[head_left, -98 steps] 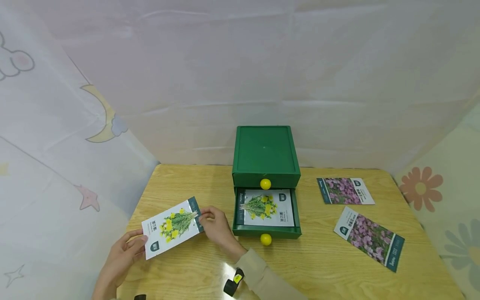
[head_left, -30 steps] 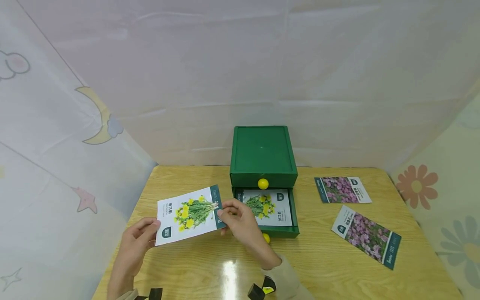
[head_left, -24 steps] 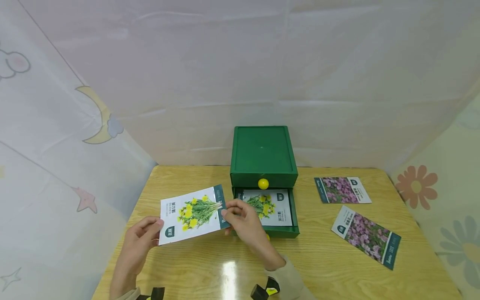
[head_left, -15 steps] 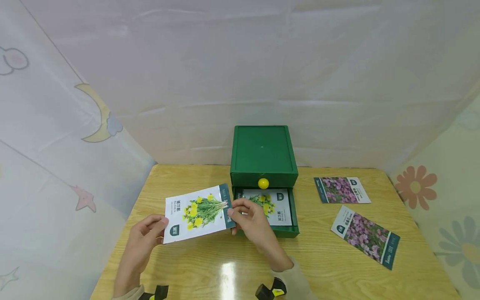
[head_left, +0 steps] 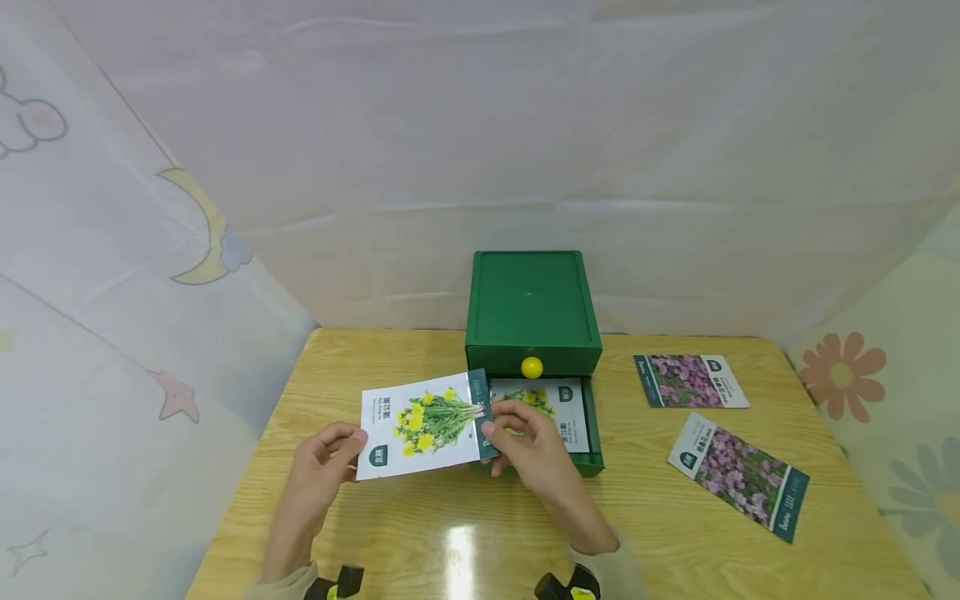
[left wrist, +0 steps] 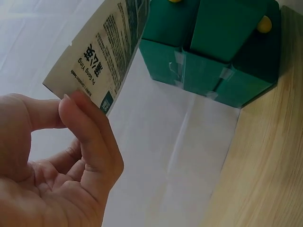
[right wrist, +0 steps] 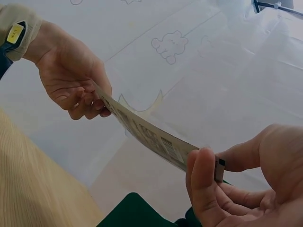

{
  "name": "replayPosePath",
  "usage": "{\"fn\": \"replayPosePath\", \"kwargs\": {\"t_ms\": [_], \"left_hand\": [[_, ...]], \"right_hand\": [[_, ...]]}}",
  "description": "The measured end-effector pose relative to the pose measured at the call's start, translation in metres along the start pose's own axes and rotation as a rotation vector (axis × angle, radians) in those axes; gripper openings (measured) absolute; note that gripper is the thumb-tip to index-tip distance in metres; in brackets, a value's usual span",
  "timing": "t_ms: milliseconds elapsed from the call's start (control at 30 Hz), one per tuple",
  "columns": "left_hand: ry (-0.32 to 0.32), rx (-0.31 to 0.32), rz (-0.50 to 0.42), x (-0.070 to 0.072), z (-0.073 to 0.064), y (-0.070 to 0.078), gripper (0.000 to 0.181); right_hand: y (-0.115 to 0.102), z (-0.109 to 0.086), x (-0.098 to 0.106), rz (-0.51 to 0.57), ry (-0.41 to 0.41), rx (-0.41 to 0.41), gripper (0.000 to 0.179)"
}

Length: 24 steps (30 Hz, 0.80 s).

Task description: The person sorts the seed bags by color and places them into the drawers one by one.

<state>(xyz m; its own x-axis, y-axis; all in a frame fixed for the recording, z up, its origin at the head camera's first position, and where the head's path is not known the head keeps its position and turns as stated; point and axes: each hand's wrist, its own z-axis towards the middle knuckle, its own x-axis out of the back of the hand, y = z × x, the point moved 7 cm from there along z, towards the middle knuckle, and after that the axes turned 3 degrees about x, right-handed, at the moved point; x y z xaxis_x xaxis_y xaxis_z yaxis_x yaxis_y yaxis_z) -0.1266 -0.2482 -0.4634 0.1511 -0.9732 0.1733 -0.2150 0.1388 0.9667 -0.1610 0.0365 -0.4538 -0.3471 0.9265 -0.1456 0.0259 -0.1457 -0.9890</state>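
Over the wooden table [head_left: 405,533], in front and to the left of the green cabinet [head_left: 528,300], holds a yellow-flower packet [head_left: 423,425] picture side up, stretched between both hands. With the left hand [head_left: 318,467], pinches the white end between thumb and fingers; with the right hand [head_left: 540,454], pinches the dark green end likewise. From the head view, overlaps the left side of the pulled-out lower drawer [head_left: 593,425] with that green end; from the right wrist, shows a slight bow along the packet. Inside the drawer, shows a second yellow-flower packet [head_left: 573,417], partly hidden. Above, shows a yellow knob [head_left: 532,367]. Off to the right, shows an upper pink-flower packet [head_left: 686,381] lying flat and, just nearer, a slanted pink-flower packet [head_left: 738,477]
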Motion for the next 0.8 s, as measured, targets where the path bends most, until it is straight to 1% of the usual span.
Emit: {"fn": "replayPosePath", "kwargs": {"t_ms": [200,333,400,500,633,800], "left_hand": [[-0.017,-0.011,-0.001,-0.01,0.002,-0.001,0.023],[-0.03,0.004,-0.007,-0.018,0.004,-0.002,0.024],[-0.044,0.008,-0.01,-0.023,0.004,-0.001,0.025],[-0.082,0.003,-0.01,-0.031,0.004,0.0,0.026],[-0.135,-0.017,-0.017,-0.042,0.003,0.002,0.026],[-0.189,-0.044,-0.035,-0.054,0.003,0.005,0.025]], "right_hand": [[0.001,-0.01,0.01,-0.026,-0.036,-0.008,0.043],[0.0,-0.015,0.017,-0.044,-0.034,-0.005,0.044],[0.001,-0.018,0.022,-0.042,-0.02,-0.01,0.044],[0.002,-0.023,0.029,-0.02,0.017,-0.025,0.043],[0.001,-0.029,0.039,0.005,0.076,-0.036,0.041],[-0.001,-0.034,0.048,0.005,0.125,-0.039,0.038]]}}
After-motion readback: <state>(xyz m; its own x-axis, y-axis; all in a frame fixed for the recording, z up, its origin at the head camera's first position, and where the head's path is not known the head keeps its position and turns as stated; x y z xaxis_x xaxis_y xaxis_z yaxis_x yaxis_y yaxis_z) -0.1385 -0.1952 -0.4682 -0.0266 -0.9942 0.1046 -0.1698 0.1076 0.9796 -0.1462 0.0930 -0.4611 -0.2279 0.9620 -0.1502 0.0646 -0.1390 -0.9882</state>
